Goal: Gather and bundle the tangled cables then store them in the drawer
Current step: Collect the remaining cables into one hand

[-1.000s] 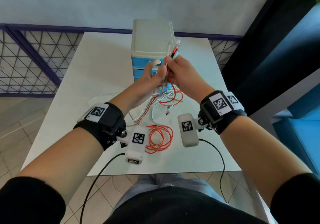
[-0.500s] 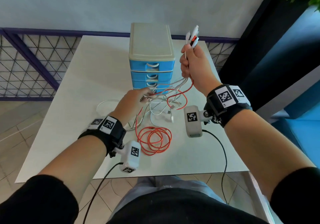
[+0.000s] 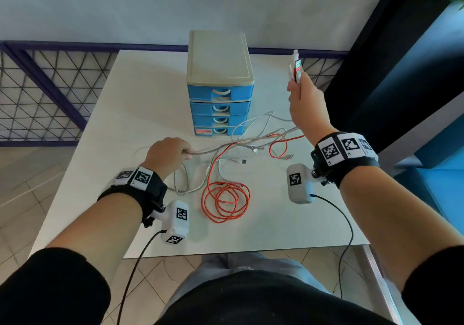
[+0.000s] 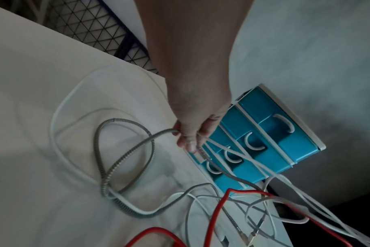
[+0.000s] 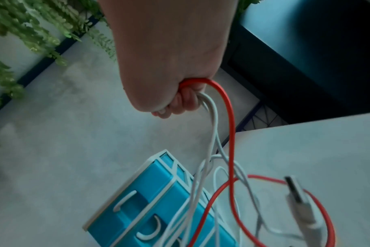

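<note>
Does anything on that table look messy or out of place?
Yes. The cables sprawl tangled in front of the drawer unit, strung between the left hand and the raised right hand. A red cable lies loosely coiled. All drawers are closed.

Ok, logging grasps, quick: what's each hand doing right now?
Left hand: closed on the cables low over the table.
Right hand: closed on the cables' plug ends, raised.
</note>
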The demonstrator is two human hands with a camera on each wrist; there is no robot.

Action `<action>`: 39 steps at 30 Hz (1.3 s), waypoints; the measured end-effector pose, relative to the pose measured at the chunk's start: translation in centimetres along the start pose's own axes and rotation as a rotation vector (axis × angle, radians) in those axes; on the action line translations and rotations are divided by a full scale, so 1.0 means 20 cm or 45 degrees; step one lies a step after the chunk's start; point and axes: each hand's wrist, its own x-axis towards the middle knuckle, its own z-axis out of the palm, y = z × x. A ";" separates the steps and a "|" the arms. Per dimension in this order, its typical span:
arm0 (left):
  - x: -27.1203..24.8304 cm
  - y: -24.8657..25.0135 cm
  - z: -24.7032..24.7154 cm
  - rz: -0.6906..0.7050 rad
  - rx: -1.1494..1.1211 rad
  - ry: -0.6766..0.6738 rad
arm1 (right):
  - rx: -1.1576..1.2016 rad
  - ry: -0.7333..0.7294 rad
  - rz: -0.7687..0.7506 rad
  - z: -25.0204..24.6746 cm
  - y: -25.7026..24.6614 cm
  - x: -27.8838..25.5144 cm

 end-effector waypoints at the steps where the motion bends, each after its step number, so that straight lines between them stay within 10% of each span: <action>1: 0.00 -0.01 0.01 -0.022 0.045 -0.057 | -0.041 -0.020 -0.002 0.01 0.01 -0.01; 5: 0.05 0.07 0.01 0.125 -0.061 -0.425 | 0.079 -0.194 0.132 0.05 -0.01 -0.03; 8: 0.12 0.23 0.01 0.038 -0.660 -0.563 | 0.398 -0.361 0.412 0.08 -0.04 -0.05; 11: 0.19 0.34 0.03 -0.082 -1.087 -0.489 | 0.637 -0.479 0.503 0.07 -0.06 -0.09; 19: 0.27 0.47 0.18 0.167 -0.421 -0.495 | 0.678 -0.559 0.448 0.09 0.00 -0.13; 30: 0.19 0.47 0.13 -0.001 -0.451 -0.265 | 0.598 -0.673 0.450 0.18 -0.04 -0.16; 39: 0.13 0.55 -0.26 0.097 -1.605 -0.145 | 0.389 -0.697 0.529 0.21 0.03 -0.17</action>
